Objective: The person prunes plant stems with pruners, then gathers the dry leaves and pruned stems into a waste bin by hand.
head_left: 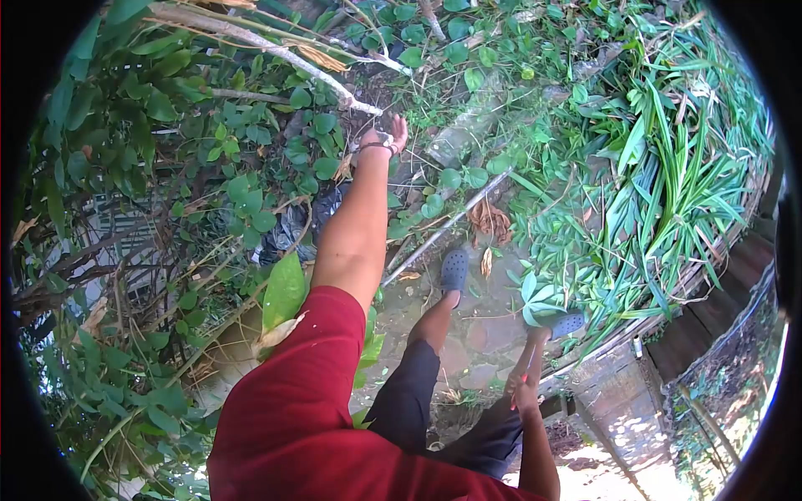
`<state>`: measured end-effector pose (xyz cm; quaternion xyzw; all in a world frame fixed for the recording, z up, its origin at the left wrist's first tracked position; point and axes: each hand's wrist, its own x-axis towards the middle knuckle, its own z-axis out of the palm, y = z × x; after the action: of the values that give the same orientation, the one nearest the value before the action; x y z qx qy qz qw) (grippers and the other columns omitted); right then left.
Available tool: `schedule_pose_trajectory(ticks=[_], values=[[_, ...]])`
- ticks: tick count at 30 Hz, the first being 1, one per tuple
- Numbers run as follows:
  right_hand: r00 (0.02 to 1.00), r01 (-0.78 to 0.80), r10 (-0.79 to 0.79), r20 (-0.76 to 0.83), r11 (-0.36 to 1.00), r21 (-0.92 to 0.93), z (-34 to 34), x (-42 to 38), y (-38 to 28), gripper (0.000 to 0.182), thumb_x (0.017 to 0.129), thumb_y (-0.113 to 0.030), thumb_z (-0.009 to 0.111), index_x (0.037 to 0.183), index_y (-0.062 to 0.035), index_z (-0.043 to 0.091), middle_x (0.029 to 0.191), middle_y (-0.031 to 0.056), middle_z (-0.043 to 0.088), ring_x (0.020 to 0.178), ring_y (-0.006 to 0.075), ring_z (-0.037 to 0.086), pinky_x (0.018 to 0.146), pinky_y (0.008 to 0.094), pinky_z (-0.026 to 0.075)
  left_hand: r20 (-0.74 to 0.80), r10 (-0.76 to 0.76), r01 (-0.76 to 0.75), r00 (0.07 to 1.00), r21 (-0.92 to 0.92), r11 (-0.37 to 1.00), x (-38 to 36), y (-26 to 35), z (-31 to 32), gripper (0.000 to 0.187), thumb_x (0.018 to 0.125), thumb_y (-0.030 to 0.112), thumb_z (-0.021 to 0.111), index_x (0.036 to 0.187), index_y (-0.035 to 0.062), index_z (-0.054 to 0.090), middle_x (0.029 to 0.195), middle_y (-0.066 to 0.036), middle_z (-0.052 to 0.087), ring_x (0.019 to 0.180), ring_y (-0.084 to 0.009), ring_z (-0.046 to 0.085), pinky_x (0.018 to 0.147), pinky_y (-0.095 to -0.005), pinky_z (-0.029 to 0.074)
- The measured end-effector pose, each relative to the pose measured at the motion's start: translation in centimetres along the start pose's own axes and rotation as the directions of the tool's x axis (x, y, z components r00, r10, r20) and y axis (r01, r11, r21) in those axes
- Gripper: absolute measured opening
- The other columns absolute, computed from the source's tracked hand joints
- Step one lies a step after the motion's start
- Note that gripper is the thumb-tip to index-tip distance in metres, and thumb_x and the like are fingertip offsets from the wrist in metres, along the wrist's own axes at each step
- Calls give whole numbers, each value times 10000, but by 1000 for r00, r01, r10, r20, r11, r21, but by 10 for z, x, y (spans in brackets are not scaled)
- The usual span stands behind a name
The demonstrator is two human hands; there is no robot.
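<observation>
My left hand (396, 135), with a band around the wrist, reaches out among the plants with its fingers apart and nothing visible in them. Right beside its fingertips is the pale end of a bare branch (326, 77), which slants in from the upper left. Down by my leg, my right hand (525, 394) is closed around a red-handled tool (525, 378). A thin, light part of the tool points toward my foot; most of the handle is hidden in my fingers.
A long thin stick (451, 221) lies diagonally before my feet. Strappy green leaves (668, 175) are heaped at the right along a low edge. Dense leafy shrubs (167, 125) crowd the left, with dark plastic (288, 225) beneath. Brown dry leaves (489, 222) lie on the stone paving (484, 334).
</observation>
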<state>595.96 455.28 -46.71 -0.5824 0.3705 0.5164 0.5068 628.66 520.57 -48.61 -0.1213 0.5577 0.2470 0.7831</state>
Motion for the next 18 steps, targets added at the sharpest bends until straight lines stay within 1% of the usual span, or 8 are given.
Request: schedule_pose_trajectory(ticks=[1, 3, 7, 11, 12, 15, 17, 18], values=[[1000, -15, 15, -14, 999, -41, 0, 6, 0, 117, 858, -127, 605, 889, -44, 530, 620, 1, 476, 464, 111, 446, 420, 256, 358, 18, -32, 33, 999, -8, 999, 12, 6, 1, 462, 1029, 346, 312, 1199, -52, 475, 939, -194, 652, 870, -370, 668, 794, -514, 552], [999, -38, 36, -29, 995, -94, 4, -1, -16, 188, 814, -131, 672, 786, -78, 495, 625, -8, 469, 519, 102, 449, 485, 256, 362, -10, 69, -69, 998, -21, 997, 45, 20, 2, 207, 951, 117, 400, 886, 3, 560, 681, -99, 576, 571, -218, 575, 578, -375, 543], [997, 55, -63, -42, 985, -163, 11, -23, -53, 267, 785, -214, 706, 872, -19, 546, 683, 47, 532, 579, 151, 520, 537, 279, 436, -87, 161, -161, 983, 3, 987, 69, 38, -21, 159, 975, 211, 449, 910, 122, 564, 610, 22, 433, 441, -106, 429, 423, -286, 447], [997, 16, -34, -64, 964, -266, -7, -15, -52, 290, 819, -195, 673, 990, -14, 526, 770, 56, 562, 634, 143, 545, 576, 279, 467, 74, 10, -21, 997, 151, 988, 0, 38, -54, 376, 995, 426, 368, 746, 159, 459, 557, 20, 375, 417, -119, 339, 387, -315, 290], [995, 55, -76, -58, 951, -303, -15, -13, -52, 289, 853, -161, 637, 1074, -27, 507, 790, 40, 563, 650, 121, 543, 585, 271, 462, 114, -72, 53, 991, 162, 985, -6, 47, -67, 440, 987, 479, 341, 693, 163, 428, 542, 19, 364, 418, -131, 323, 394, -318, 277], [996, 70, -84, -30, 947, -314, -34, -21, -65, 269, 844, -192, 652, 993, -1, 535, 800, 53, 574, 673, 133, 561, 598, 279, 470, 281, -410, 346, 868, 249, 905, -15, 79, -100, 636, 963, 638, 263, 534, 175, 334, 498, 18, 333, 422, -168, 274, 415, -327, 237], [996, 58, -81, -47, 929, -366, -55, -18, -59, 291, 831, -229, 665, 959, 8, 554, 811, 63, 591, 697, 149, 582, 617, 295, 482, 187, -34, -40, 982, 377, 925, -25, 76, -109, 559, 1009, 497, 335, 578, 142, 360, 505, 14, 324, 423, -144, 299, 388, -281, 268], [976, 210, -213, 42, 878, -430, -86, 3, -22, 294, 827, -229, 663, 961, 10, 559, 812, 68, 596, 704, 155, 587, 626, 302, 486, 159, 102, -162, 982, 430, 888, -29, 75, -112, 537, 1025, 450, 359, 593, 131, 369, 507, 13, 321, 424, -136, 308, 379, -265, 279]])
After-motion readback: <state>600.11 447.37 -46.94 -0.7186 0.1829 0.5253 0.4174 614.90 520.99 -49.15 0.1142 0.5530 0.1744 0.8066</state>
